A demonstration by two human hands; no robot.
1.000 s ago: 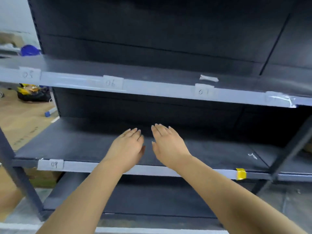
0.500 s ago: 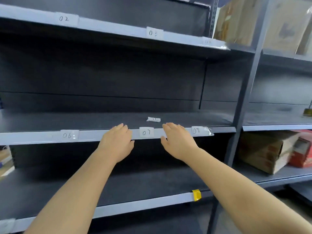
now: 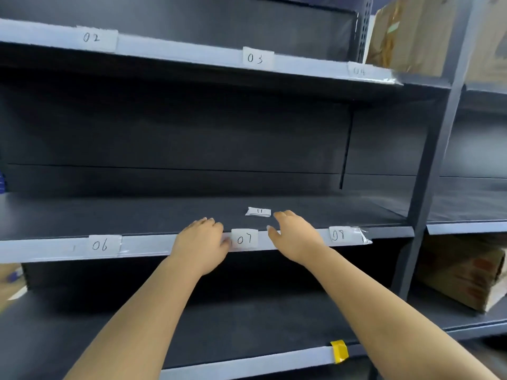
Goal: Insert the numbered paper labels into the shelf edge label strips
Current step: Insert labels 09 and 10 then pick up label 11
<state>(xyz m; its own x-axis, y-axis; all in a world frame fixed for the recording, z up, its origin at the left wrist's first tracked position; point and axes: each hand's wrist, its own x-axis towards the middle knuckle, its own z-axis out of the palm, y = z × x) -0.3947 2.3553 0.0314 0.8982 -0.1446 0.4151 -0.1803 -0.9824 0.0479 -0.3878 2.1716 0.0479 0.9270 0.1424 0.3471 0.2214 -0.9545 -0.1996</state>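
Lying flat, paper labels [image 3: 259,212] crosswise.

04 label [image 3: 359,71] blurred; cardboard box [image 3: 463,272] edge-cut

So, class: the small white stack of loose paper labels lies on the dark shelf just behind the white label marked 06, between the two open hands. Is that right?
Not quite. In the head view the small white stack of loose paper labels lies behind the white label marked 07, not 06. The left hand and right hand do flank it, both open.
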